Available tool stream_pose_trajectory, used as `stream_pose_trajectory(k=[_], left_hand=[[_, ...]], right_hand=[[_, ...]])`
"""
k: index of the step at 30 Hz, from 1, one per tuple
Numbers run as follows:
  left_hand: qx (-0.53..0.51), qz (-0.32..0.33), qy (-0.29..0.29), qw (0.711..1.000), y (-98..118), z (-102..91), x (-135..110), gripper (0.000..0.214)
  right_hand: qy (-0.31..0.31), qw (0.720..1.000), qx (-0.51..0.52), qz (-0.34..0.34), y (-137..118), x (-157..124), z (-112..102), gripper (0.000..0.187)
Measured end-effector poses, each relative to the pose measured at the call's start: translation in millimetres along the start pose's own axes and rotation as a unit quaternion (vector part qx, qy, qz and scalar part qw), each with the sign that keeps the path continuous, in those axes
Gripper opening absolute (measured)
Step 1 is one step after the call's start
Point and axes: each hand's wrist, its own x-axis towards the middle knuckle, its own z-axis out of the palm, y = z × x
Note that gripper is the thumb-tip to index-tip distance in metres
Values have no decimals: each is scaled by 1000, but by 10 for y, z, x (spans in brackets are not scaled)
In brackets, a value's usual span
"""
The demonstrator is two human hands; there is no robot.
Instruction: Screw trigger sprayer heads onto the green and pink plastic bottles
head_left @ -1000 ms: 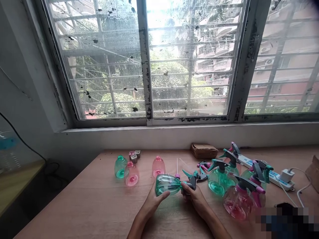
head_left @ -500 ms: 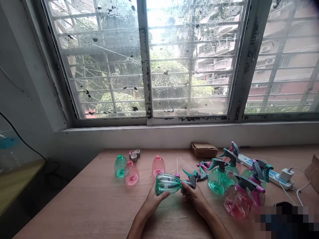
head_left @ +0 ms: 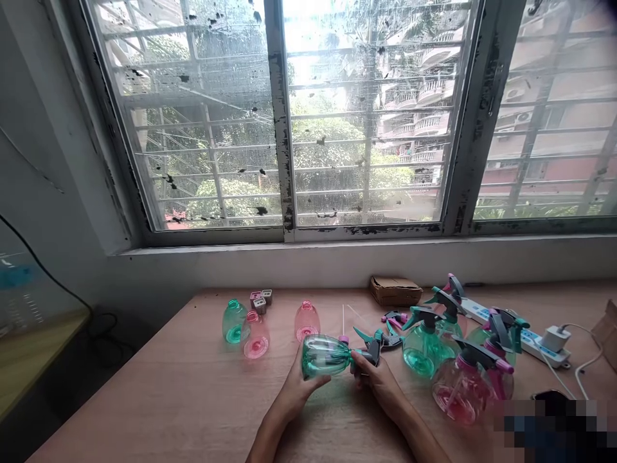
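Green bottle [head_left: 324, 356] lies sideways, my left hand [head_left: 299, 384] around it, right hand [head_left: 379, 379] gripping its spray top [head_left: 371, 353]. Topped bottles [head_left: 460, 391] at right look done; I count three bare bottles [head_left: 256, 339] undone.

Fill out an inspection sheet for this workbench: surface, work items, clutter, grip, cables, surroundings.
Surface: pinkish-brown tabletop, wood grain showing.
Work items: green bottle held on its side, neck at a spray head; whether fully fastened, cannot tell. Three headless bottles stand to the left; bottles with spray heads stand to the right; loose spray heads lie between.
Clutter: cardboard box and three small blocks toward the back.
Grip: left hand on the bottle's body; right hand on the spray head.
Cables: white cable at the power strip, near bottles; dark cable far left.
Surroundings: barred window, frame paint peeling.
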Motion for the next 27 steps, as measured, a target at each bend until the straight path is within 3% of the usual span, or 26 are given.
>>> stream_pose_trajectory(k=[5, 11, 17, 24, 27], left_hand=[[-1, -2, 9, 1000, -45, -5, -10, 110], [9, 5, 6, 1000, -1, -5, -1, 87], [6, -2, 4, 1000, -22, 3, -25, 109], [21, 3, -10, 1000, 33, 4, -7, 73], [20, -3, -12, 1000, 25, 5, -19, 87]], right_hand=[[2, 1000, 6, 5, 11, -7, -6, 42], [5, 1000, 10, 10, -26, -20, 10, 43], [14, 1000, 20, 14, -86, -54, 24, 41], [17, 999, 27, 9, -28, -31, 3, 40], [21, 999, 34, 9, -5, -17, -11, 40]])
